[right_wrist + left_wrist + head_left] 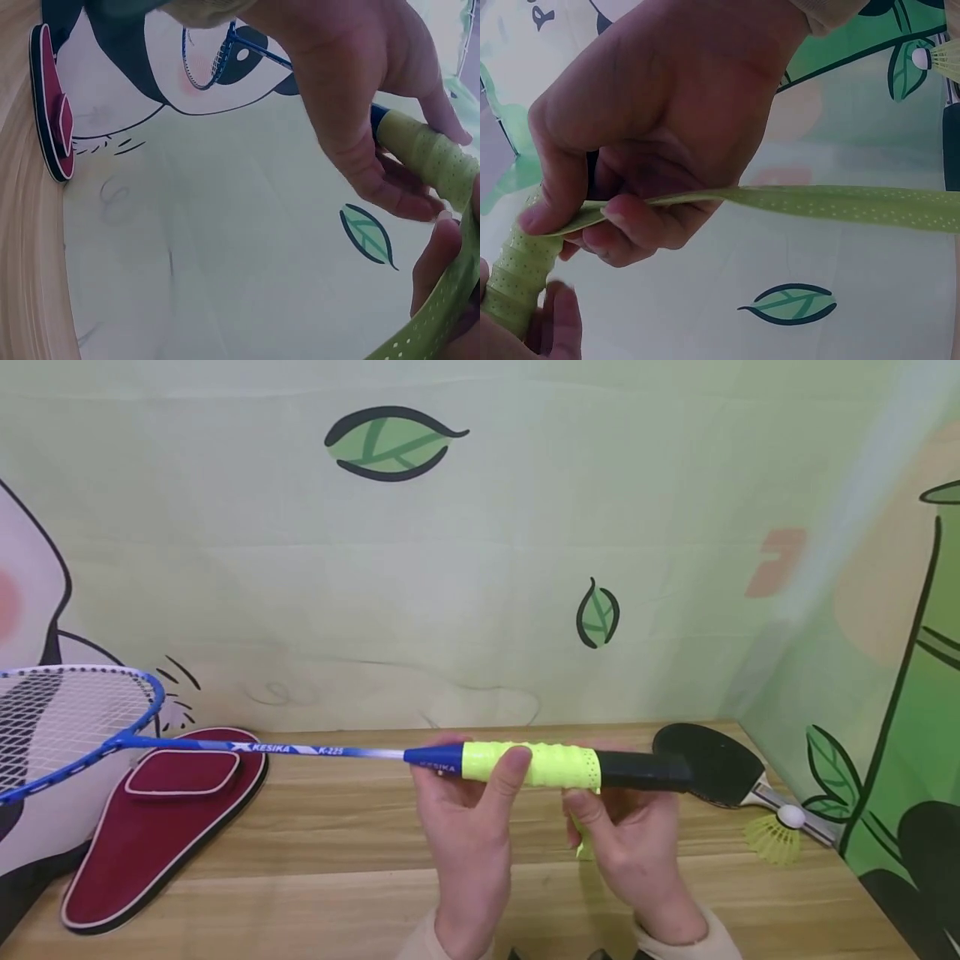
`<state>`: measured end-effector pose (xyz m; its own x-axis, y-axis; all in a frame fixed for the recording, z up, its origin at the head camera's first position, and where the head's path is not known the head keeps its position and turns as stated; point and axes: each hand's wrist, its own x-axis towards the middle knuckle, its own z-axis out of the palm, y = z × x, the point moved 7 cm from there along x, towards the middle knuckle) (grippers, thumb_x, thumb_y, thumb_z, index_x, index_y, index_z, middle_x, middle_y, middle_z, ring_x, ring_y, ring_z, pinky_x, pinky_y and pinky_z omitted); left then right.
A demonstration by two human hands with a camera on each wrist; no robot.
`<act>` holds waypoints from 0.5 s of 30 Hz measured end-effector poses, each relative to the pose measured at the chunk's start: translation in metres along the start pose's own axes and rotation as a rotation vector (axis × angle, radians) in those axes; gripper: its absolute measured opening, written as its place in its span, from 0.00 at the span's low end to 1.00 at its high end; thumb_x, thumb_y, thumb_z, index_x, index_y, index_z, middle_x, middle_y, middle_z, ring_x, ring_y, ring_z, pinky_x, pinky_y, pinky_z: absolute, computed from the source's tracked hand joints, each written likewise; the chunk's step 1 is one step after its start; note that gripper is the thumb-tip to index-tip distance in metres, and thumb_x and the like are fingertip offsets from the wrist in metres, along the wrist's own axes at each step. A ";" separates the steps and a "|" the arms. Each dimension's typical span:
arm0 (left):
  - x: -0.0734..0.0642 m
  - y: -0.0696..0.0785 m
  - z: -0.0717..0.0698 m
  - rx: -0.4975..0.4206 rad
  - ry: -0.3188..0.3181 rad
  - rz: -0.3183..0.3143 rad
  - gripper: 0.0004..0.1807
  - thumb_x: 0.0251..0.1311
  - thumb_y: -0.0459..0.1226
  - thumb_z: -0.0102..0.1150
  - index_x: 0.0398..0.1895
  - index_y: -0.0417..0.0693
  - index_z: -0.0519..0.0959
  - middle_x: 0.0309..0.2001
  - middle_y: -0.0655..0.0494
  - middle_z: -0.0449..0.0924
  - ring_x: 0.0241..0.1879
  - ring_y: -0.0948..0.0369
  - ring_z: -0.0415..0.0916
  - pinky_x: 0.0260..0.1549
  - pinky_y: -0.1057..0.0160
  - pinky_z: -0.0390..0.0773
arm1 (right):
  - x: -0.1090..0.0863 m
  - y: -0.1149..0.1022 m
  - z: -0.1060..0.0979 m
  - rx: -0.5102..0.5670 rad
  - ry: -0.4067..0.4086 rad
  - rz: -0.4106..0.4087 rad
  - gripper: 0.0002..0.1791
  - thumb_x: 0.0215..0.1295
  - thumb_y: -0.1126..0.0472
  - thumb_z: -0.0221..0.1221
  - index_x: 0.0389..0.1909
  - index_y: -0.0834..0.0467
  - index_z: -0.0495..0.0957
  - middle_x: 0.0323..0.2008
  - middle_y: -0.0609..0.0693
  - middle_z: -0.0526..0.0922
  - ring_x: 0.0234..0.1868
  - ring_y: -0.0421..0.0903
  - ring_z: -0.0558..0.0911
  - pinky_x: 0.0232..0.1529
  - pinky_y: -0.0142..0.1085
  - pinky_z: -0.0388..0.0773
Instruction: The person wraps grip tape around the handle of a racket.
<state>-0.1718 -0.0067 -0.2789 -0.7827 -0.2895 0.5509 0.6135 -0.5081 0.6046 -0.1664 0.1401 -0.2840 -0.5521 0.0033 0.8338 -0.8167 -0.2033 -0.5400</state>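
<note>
A blue and white badminton racket [307,749] is held level above the table, its strung head at the left. Yellow-green perforated overgrip tape [562,766] is wound in overlapping turns round the upper handle. Beyond it the lower handle [637,770] is bare and black. My left hand [468,831] grips the wound part near the blue cone, thumb across the front. Below the handle, my right hand [637,852] pinches the tape between thumb and fingers where it leaves the last turn. In the left wrist view the loose tape strip [847,208] trails away from that hand.
On the wooden table [337,852], a dark red racket cover [168,827] with white piping lies at the left. A black table tennis bat [708,764] and a yellow shuttlecock [776,839] lie at the right. A printed cloth backdrop [480,568] stands behind.
</note>
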 end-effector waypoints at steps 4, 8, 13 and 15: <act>-0.001 0.005 0.008 -0.165 -0.112 0.052 0.27 0.57 0.19 0.58 0.54 0.44 0.61 0.49 0.41 0.77 0.52 0.44 0.78 0.55 0.47 0.77 | 0.000 0.000 0.002 -0.030 0.010 0.023 0.11 0.60 0.81 0.57 0.44 0.75 0.73 0.21 0.55 0.77 0.12 0.44 0.72 0.08 0.32 0.71; -0.002 0.007 0.014 -0.221 -0.203 0.055 0.30 0.59 0.17 0.53 0.59 0.45 0.56 0.51 0.42 0.74 0.52 0.44 0.78 0.56 0.46 0.76 | 0.001 0.000 -0.001 -0.041 0.014 0.054 0.10 0.60 0.82 0.55 0.42 0.74 0.74 0.20 0.55 0.77 0.12 0.44 0.72 0.08 0.33 0.70; 0.000 0.007 0.011 -0.128 -0.188 0.070 0.26 0.61 0.21 0.56 0.56 0.42 0.56 0.47 0.43 0.76 0.48 0.45 0.81 0.51 0.51 0.81 | 0.003 0.000 -0.002 -0.060 -0.017 0.075 0.08 0.61 0.81 0.56 0.40 0.72 0.75 0.20 0.54 0.77 0.13 0.44 0.73 0.09 0.34 0.71; 0.000 0.007 0.010 -0.105 -0.181 0.082 0.24 0.61 0.23 0.57 0.55 0.41 0.58 0.46 0.43 0.77 0.47 0.45 0.81 0.49 0.50 0.81 | 0.004 0.001 -0.002 -0.065 -0.021 0.067 0.07 0.61 0.80 0.57 0.39 0.71 0.76 0.21 0.54 0.77 0.13 0.44 0.74 0.10 0.33 0.72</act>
<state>-0.1666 -0.0021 -0.2690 -0.6931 -0.1881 0.6959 0.6527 -0.5735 0.4950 -0.1696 0.1423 -0.2815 -0.6031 -0.0289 0.7972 -0.7874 -0.1387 -0.6007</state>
